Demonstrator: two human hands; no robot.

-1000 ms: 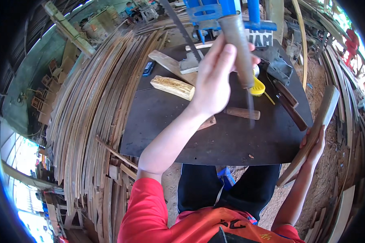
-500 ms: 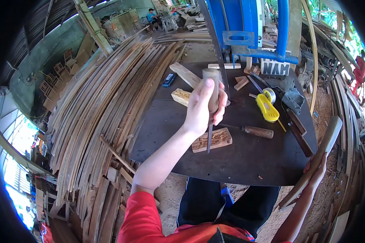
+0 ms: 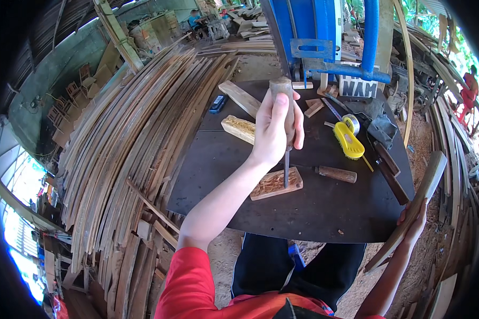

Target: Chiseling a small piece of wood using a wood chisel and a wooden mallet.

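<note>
the left hand (image 3: pixel 274 127) is clenched round a wooden-handled chisel (image 3: pixel 285 125) held upright at frame centre, blade tip on the small wood block (image 3: pixel 275 184) just below it. the right hand (image 3: pixel 416 226), lower right and well apart, grips a long curved wooden slat (image 3: pixel 410 210).

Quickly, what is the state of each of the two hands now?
Left hand: closed around the wooden handle of a chisel.
Right hand: closed on a long wooden slat.
</note>
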